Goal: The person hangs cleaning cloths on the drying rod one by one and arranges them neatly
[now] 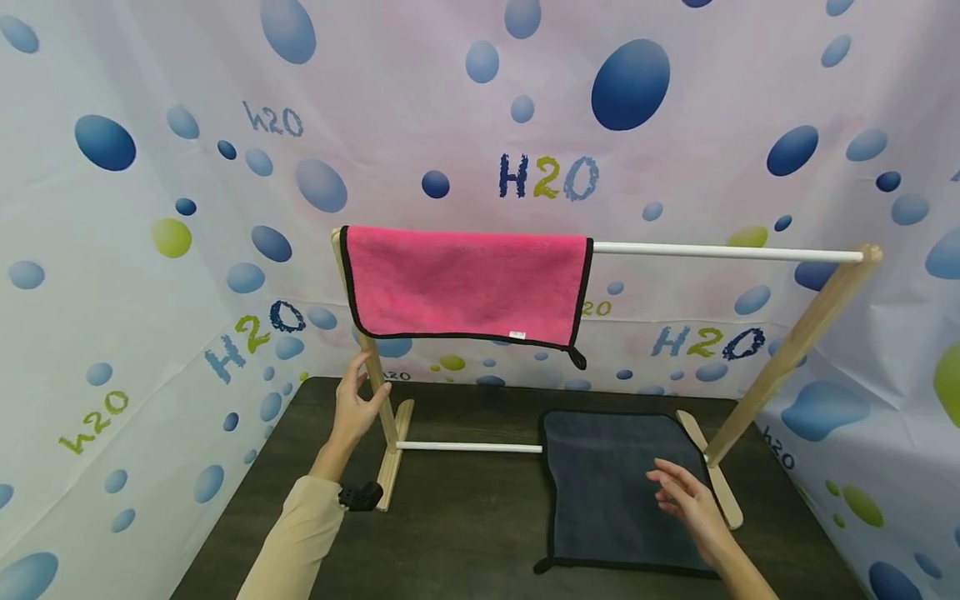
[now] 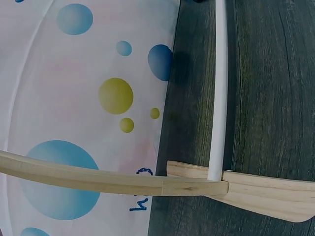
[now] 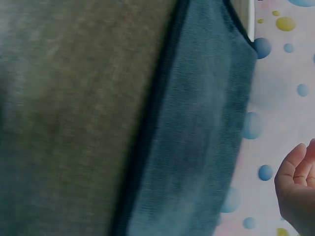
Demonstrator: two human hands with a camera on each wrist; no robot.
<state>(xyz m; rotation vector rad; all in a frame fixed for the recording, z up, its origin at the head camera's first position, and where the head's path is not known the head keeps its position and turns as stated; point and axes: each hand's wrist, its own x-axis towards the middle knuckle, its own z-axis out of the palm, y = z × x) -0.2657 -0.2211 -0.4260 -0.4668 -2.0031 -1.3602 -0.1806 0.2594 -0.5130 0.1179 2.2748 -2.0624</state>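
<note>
A pink towel [image 1: 465, 287] with black edging hangs folded over the upper white bar [image 1: 720, 251] of a wooden rack, at its left end. My left hand [image 1: 358, 406] is beside the rack's left post [image 1: 384, 408], thumb and fingers spread apart, holding nothing. In the left wrist view that post [image 2: 113, 182] meets the lower white bar [image 2: 220, 98]. A dark grey towel [image 1: 615, 492] with a corner loop lies over the lower bar's right part. Above its right side is my right hand [image 1: 693, 510], empty, its fingers loosely bent. The right wrist view shows the same towel [image 3: 197, 123] close up.
The rack's right post [image 1: 791, 358] leans outward from a flat wooden foot [image 1: 720, 492]. Its left foot [image 1: 394, 458] sits on the dark wooden table [image 1: 457, 533]. Behind stands a white backdrop [image 1: 420, 100] printed with drops and H2O lettering.
</note>
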